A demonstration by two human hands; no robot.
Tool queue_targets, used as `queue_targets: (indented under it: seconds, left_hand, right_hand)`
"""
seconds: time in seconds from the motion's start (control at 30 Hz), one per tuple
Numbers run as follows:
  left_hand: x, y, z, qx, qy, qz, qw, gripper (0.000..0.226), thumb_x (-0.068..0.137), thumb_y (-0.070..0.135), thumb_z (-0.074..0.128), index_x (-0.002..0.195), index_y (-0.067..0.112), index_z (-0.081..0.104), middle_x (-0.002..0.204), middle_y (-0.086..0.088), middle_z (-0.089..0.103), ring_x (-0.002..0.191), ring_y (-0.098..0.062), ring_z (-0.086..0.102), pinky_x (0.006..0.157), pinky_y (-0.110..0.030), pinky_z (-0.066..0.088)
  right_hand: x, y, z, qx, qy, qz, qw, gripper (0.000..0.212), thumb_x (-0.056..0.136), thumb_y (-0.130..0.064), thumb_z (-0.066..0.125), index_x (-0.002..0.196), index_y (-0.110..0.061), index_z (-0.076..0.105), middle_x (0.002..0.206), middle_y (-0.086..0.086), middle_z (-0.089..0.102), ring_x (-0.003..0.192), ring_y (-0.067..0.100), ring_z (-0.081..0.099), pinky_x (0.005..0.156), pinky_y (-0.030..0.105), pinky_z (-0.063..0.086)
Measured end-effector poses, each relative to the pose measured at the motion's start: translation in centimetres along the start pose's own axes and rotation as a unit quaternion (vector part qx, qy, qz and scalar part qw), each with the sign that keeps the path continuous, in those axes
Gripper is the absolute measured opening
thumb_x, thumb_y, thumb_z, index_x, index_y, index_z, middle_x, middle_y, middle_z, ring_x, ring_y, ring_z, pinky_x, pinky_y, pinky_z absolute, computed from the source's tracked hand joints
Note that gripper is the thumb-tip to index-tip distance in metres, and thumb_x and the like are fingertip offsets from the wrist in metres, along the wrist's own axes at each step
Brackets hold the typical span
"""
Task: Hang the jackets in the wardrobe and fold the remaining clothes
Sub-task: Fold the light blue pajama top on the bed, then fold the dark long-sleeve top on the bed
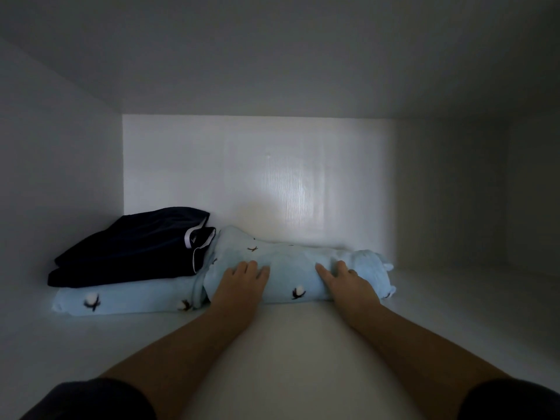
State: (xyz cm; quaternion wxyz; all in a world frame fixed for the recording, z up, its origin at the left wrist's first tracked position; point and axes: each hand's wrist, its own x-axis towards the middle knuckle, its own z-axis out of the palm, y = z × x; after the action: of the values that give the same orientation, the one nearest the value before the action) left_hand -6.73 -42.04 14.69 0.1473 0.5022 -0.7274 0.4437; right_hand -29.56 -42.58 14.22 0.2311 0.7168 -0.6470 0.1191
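Observation:
I look into a white wardrobe compartment. A folded light-blue garment (291, 268) with small dark flower prints lies on the shelf (272, 344) near the back wall. My left hand (242, 283) rests on its left part with fingers spread flat. My right hand (348, 283) presses its right part, fingers straight. To the left, a second light-blue printed piece (121, 298) lies flat, with a folded dark navy garment (136, 244) with white trim stacked on it.
The compartment's back wall (257, 177) stands just behind the clothes. Side walls close in at left (60, 177) and right (454, 192). Bare shelf stretches in front of the clothes and to their right (454, 298).

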Motion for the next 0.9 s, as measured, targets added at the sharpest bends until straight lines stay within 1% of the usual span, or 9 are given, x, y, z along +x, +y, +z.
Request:
queue_targets:
  seconds: [0.07,0.13,0.27,0.4,0.53,0.63,0.73,0.83,0.9]
  left_hand:
    - [-0.2,0.4,0.0,-0.003,-0.048,-0.015,0.999,0.057,0.085,0.024,0.054,0.139,0.013,0.041,0.118,-0.011,0.053,0.102,-0.025,0.054,0.082,-0.033,0.042]
    - [-0.3,1.1,-0.5,-0.044,-0.083,-0.028,0.995,0.051,0.091,0.020,0.039,0.141,0.012,0.029,0.127,-0.011,0.044,0.111,-0.027,0.046,0.087,-0.035,0.036]
    - [-0.7,2.0,-4.4,-0.158,-0.067,-0.048,0.984,0.033,0.092,0.029,0.041,0.123,0.017,0.047,0.116,-0.004,0.052,0.105,-0.021,0.051,0.081,-0.030,0.041]
    - [-2.5,4.6,-12.0,-0.287,-0.014,-0.019,0.958,0.023,0.091,0.031,0.045,0.104,0.017,0.057,0.102,-0.001,0.059,0.097,-0.021,0.057,0.077,-0.032,0.047]
    - [-6.9,10.3,-20.3,-0.399,0.045,0.038,0.915,0.014,0.088,0.036,0.047,0.087,0.026,0.057,0.089,0.008,0.060,0.086,-0.014,0.058,0.067,-0.029,0.044]
    - [-11.5,15.7,-26.8,-0.527,0.067,0.075,0.844,0.009,0.085,0.038,0.052,0.082,0.030,0.054,0.078,0.014,0.059,0.074,-0.007,0.057,0.062,-0.028,0.042]
    - [-16.9,22.2,-33.9,-0.649,0.052,0.131,0.747,0.012,0.085,0.033,0.057,0.076,0.025,0.056,0.065,0.010,0.059,0.061,-0.006,0.055,0.059,-0.033,0.046]
    - [-24.1,29.3,-42.1,-0.734,0.014,0.192,0.652,0.014,0.083,0.035,0.054,0.077,0.022,0.055,0.061,0.004,0.056,0.048,-0.011,0.047,0.052,-0.034,0.042]
    - [-29.4,33.5,-47.9,-0.784,-0.023,0.256,0.565,0.017,0.081,0.037,0.049,0.078,0.023,0.057,0.059,0.003,0.057,0.043,-0.011,0.044,0.047,-0.028,0.039]
  right_hand:
    - [-0.4,-0.1,-0.5,0.004,-0.012,0.002,1.000,0.076,0.093,-0.014,0.051,0.153,-0.027,0.006,0.142,0.018,0.027,0.112,0.027,0.050,0.078,0.032,0.045]
    - [-1.4,-0.3,-1.5,0.035,-0.043,0.007,0.998,0.075,0.091,-0.013,0.052,0.152,-0.027,0.011,0.147,0.019,0.022,0.116,0.027,0.049,0.086,0.033,0.047]
    - [-5.7,-0.3,-5.3,0.119,-0.035,0.027,0.992,0.050,0.089,-0.010,0.047,0.138,-0.020,0.041,0.136,0.010,0.041,0.112,0.027,0.052,0.088,0.037,0.049]
    - [-13.8,0.1,-10.2,0.168,0.047,0.038,0.984,0.041,0.092,-0.018,0.048,0.132,-0.025,0.049,0.133,-0.001,0.047,0.112,0.023,0.055,0.085,0.033,0.045]
    - [-26.2,2.2,-14.8,0.205,0.111,0.064,0.970,0.032,0.087,-0.014,0.049,0.115,-0.027,0.061,0.117,-0.006,0.057,0.098,0.017,0.059,0.083,0.028,0.044]
    - [-37.4,3.9,-18.3,0.215,0.114,0.116,0.963,0.030,0.082,-0.008,0.050,0.104,-0.022,0.066,0.103,-0.004,0.063,0.089,0.014,0.058,0.080,0.027,0.044]
    - [-49.8,4.8,-21.5,0.208,0.116,0.212,0.948,0.028,0.084,-0.009,0.048,0.100,-0.022,0.068,0.098,-0.009,0.066,0.084,0.006,0.057,0.073,0.014,0.040]
    - [-63.5,4.4,-25.2,0.197,0.124,0.341,0.911,0.027,0.089,-0.010,0.049,0.098,-0.029,0.067,0.092,-0.020,0.063,0.073,0.000,0.056,0.065,0.011,0.041]
    - [-72.4,3.4,-27.8,0.185,0.144,0.431,0.871,0.027,0.091,-0.012,0.049,0.096,-0.033,0.065,0.093,-0.024,0.062,0.076,0.003,0.059,0.064,0.013,0.045]
